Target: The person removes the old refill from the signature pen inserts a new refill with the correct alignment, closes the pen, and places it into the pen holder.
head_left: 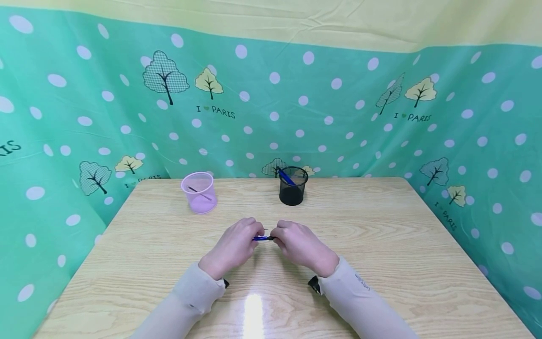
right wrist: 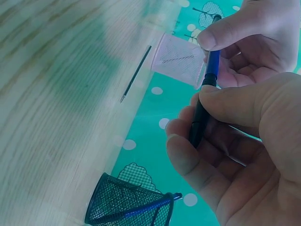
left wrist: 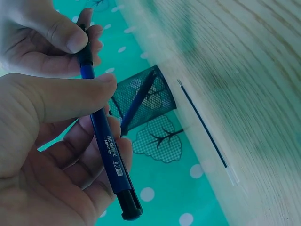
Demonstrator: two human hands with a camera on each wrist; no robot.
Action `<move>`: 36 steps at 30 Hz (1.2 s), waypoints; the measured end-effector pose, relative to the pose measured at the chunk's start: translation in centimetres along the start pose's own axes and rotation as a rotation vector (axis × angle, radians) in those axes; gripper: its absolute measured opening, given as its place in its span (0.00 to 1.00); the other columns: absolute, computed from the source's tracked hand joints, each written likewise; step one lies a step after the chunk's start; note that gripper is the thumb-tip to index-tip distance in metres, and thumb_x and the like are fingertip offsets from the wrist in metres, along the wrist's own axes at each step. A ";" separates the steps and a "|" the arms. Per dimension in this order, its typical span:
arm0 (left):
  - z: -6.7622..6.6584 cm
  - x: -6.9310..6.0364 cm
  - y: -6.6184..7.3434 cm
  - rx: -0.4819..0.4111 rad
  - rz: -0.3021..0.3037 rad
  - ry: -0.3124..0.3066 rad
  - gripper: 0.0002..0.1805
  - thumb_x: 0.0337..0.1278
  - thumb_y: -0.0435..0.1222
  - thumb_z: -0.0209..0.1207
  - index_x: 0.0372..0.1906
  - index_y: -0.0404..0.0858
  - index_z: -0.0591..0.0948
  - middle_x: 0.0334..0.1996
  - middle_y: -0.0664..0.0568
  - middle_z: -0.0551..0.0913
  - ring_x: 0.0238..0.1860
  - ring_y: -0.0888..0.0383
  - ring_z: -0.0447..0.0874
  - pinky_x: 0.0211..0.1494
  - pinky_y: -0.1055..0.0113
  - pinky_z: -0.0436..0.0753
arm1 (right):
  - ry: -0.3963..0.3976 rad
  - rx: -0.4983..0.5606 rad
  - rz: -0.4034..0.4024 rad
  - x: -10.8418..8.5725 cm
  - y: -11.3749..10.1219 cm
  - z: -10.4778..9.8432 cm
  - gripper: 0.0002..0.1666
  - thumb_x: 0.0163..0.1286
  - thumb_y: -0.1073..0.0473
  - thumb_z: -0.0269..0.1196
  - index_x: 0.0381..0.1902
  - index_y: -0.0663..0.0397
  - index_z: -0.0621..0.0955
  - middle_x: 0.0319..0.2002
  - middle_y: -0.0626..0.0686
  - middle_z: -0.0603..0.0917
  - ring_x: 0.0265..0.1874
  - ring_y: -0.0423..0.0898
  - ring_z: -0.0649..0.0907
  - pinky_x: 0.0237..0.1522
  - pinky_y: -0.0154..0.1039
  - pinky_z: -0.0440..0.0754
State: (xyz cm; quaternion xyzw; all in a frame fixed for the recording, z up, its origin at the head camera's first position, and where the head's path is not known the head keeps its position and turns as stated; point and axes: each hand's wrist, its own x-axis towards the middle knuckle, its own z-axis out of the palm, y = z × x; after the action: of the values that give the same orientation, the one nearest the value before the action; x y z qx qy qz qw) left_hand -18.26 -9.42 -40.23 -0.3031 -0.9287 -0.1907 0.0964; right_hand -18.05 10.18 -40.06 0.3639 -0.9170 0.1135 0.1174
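Note:
A blue pen with black ends [left wrist: 104, 141] is held between both hands above the middle of the table. My left hand [head_left: 237, 242] grips its blue barrel, with the thumb laid across it and the black clip end sticking out past the palm. My right hand [head_left: 302, 245] pinches the black grip section [right wrist: 201, 115] at the other end between thumb and fingers. Beyond the hands a thin dark pen refill [left wrist: 204, 127] lies on the table, touched by neither hand. Whether the pen's two parts are joined or apart cannot be told.
A pink mesh pen cup [head_left: 199, 200] with a thin dark stick in it stands at the back left. At the back centre is a black mesh pen cup [head_left: 291, 194] holding a blue pen [head_left: 286, 177]. A green dotted curtain [head_left: 271, 108] hangs behind the wooden table [head_left: 127, 263].

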 end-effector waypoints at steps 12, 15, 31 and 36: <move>0.1 -0.2 -0.3 -0.004 0.006 -0.009 0.13 0.46 0.31 0.69 0.40 0.42 0.82 0.36 0.56 0.79 0.38 0.60 0.77 0.42 0.64 0.78 | 0.005 0.001 0.003 -0.1 0.0 0.0 0.05 0.65 0.62 0.62 0.37 0.50 0.85 0.29 0.43 0.77 0.26 0.38 0.77 0.30 0.33 0.78; 0.1 -0.2 -0.4 -0.004 0.006 -0.019 0.12 0.48 0.33 0.69 0.41 0.41 0.82 0.37 0.55 0.79 0.38 0.60 0.77 0.43 0.63 0.78 | 0.006 -0.001 0.003 -0.1 0.0 0.0 0.05 0.65 0.62 0.62 0.37 0.50 0.85 0.29 0.43 0.77 0.26 0.38 0.78 0.30 0.33 0.78; -0.2 -0.2 -0.6 0.090 0.021 -0.055 0.03 0.54 0.34 0.61 0.30 0.44 0.83 0.23 0.60 0.75 0.27 0.61 0.74 0.33 0.62 0.74 | 0.008 0.001 0.009 -0.1 0.1 0.2 0.05 0.65 0.63 0.63 0.35 0.50 0.85 0.28 0.43 0.76 0.26 0.38 0.77 0.30 0.33 0.78; -0.1 -0.2 -0.6 0.087 0.022 -0.046 0.05 0.55 0.32 0.59 0.31 0.43 0.84 0.24 0.59 0.77 0.27 0.61 0.76 0.33 0.62 0.76 | 0.010 -0.010 0.004 -0.1 0.1 0.2 0.05 0.65 0.63 0.62 0.36 0.51 0.85 0.29 0.44 0.77 0.27 0.39 0.78 0.30 0.33 0.78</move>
State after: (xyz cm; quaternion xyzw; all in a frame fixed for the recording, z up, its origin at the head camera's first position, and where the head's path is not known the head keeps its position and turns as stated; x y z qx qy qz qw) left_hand -18.45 -10.02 -40.40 -0.3131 -0.9347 -0.1420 0.0900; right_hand -18.04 10.23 -40.33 0.3607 -0.9178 0.1109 0.1236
